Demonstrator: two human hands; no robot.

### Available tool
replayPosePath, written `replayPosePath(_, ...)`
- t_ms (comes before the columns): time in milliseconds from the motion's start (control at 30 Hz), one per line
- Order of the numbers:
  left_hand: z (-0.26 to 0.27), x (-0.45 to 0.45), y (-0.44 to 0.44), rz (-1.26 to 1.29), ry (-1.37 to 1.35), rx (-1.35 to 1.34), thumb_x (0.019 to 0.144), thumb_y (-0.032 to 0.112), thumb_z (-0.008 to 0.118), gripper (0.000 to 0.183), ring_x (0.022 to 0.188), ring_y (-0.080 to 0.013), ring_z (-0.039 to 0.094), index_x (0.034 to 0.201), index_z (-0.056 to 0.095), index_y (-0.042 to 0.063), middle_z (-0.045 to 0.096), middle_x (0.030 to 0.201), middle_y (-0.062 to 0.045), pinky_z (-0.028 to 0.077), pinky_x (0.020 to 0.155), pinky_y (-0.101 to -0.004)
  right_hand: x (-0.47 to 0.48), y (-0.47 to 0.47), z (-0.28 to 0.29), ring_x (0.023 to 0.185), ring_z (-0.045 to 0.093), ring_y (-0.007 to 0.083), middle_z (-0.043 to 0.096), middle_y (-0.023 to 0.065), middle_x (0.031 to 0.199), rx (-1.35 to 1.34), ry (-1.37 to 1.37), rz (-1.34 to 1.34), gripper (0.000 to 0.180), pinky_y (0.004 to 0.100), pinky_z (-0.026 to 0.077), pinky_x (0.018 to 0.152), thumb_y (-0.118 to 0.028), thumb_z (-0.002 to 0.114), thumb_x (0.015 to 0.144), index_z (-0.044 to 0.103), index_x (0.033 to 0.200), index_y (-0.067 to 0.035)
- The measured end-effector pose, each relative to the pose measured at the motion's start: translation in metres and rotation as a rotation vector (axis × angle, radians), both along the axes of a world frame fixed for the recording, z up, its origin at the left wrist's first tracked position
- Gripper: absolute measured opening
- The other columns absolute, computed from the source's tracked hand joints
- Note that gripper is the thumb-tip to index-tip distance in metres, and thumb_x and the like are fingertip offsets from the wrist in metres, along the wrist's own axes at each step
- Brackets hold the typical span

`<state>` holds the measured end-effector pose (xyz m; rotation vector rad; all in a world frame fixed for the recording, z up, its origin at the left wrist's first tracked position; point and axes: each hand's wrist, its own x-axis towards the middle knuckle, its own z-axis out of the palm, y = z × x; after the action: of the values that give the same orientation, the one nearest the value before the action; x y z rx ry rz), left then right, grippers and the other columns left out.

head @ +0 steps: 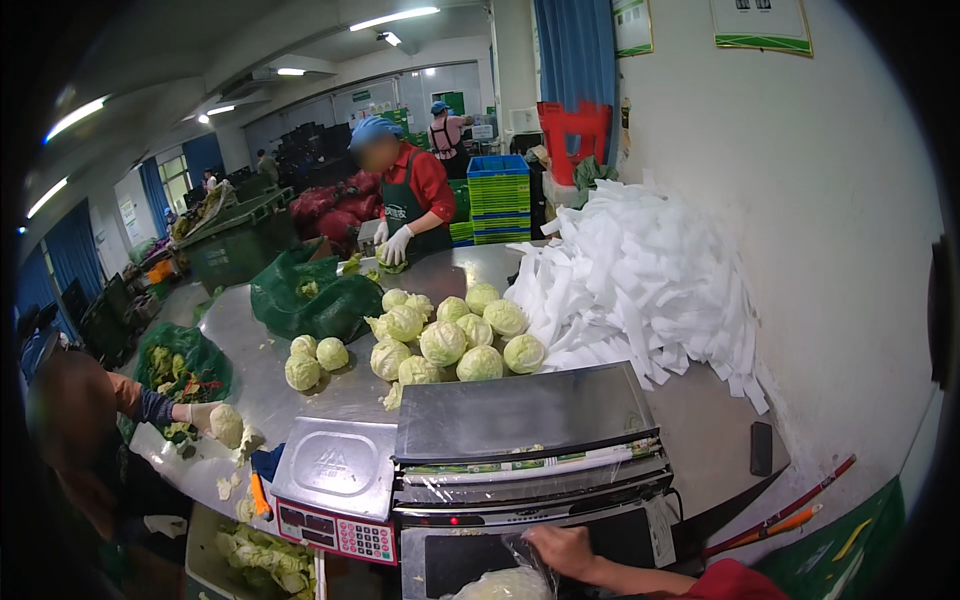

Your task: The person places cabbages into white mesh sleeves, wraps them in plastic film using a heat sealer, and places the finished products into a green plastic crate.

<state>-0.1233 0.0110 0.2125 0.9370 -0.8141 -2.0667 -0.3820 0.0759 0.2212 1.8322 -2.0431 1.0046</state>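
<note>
My right hand [562, 553] is closed on a bunched edge of clear plastic film, over the front plate of a film wrapping machine [525, 420]. A cabbage [501, 585], covered in film, lies just below it, cut off by the lower picture edge. My left hand is out of view. A digital scale [334, 469] with a steel pan stands left of the machine. Behind the machine lies a heap of trimmed cabbages [442, 343], with a few more cabbages [302, 371] to their left. White foam strips or sleeves [622, 277] are piled at the right.
A co-worker [416, 187] handles a cabbage across the steel table [247, 322]; another co-worker [82, 442] holds one at left. An orange-handled knife [260, 495] lies beside the scale. Green mesh bags [311, 300], a bin of leaves [196, 551] and a dark phone [761, 448] are around.
</note>
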Motion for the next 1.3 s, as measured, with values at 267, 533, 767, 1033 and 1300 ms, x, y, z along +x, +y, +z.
replayPosePath(267, 0.101, -0.068, -0.017, 0.039, 0.061, 0.005, 0.098, 0.016, 0.047, 0.014, 0.071, -0.0087, 0.051, 0.096, 0.056, 0.006, 0.056, 0.081, 0.000, 0.044, 0.063, -0.0224, 0.019, -0.031, 0.053, 0.061, 0.065, 0.0216, 0.066, 0.0089, 0.076, -0.238, -0.656, 0.299, 0.002, 0.0300, 0.049, 0.053, -0.006, 0.065, 0.084, 0.066, 0.086, -0.007)
replayPosePath(533, 0.085, -0.057, -0.034, -0.701, 0.175, -0.323, 0.093, 0.011, 0.056, 0.010, 0.085, -0.0104, 0.057, 0.097, 0.061, 0.003, 0.061, 0.093, -0.002, 0.047, 0.075, -0.0222, -0.004, -0.036, 0.157, 0.047, 0.057, 0.0170, 0.060, 0.0040, 0.057, -0.779, -0.155, 0.508, 0.008, 0.0271, 0.041, 0.041, -0.007, 0.070, 0.077, 0.063, 0.082, -0.006)
replayPosePath(767, 0.071, -0.070, -0.041, -0.835, 0.217, -0.081, 0.089, 0.018, 0.058, 0.038, 0.111, -0.0213, 0.055, 0.123, 0.052, 0.002, 0.058, 0.117, -0.010, 0.044, 0.097, -0.0346, 0.031, -0.055, 0.157, 0.062, 0.055, 0.0200, 0.055, 0.0036, 0.072, -0.161, -0.394, 0.997, 0.012, 0.0304, 0.043, 0.054, -0.013, 0.065, 0.087, 0.064, 0.089, -0.002)
replayPosePath(1033, 0.079, -0.069, -0.062, 0.379, 0.067, -0.320, 0.079, 0.005, 0.049, 0.046, 0.114, -0.0244, 0.051, 0.125, 0.048, 0.001, 0.054, 0.116, -0.012, 0.038, 0.101, -0.0376, 0.029, -0.059, 0.097, 0.116, 0.042, 0.0138, 0.047, 0.0053, 0.121, 1.068, -1.381, 1.073, 0.024, 0.0276, 0.029, 0.100, -0.024, 0.044, 0.101, 0.052, 0.093, -0.003)
replayPosePath(1300, 0.131, -0.084, -0.047, -0.890, -0.047, -1.697, 0.093, 0.052, 0.045, 0.064, 0.132, -0.0315, 0.040, 0.132, 0.049, 0.001, 0.052, 0.132, -0.015, 0.032, 0.108, -0.0447, -0.002, -0.008, 0.025, 0.111, 0.054, 0.0173, 0.058, 0.0091, 0.118, 0.890, -1.431, 1.110, 0.031, 0.0324, 0.042, 0.098, -0.025, 0.050, 0.095, 0.056, 0.117, -0.003)
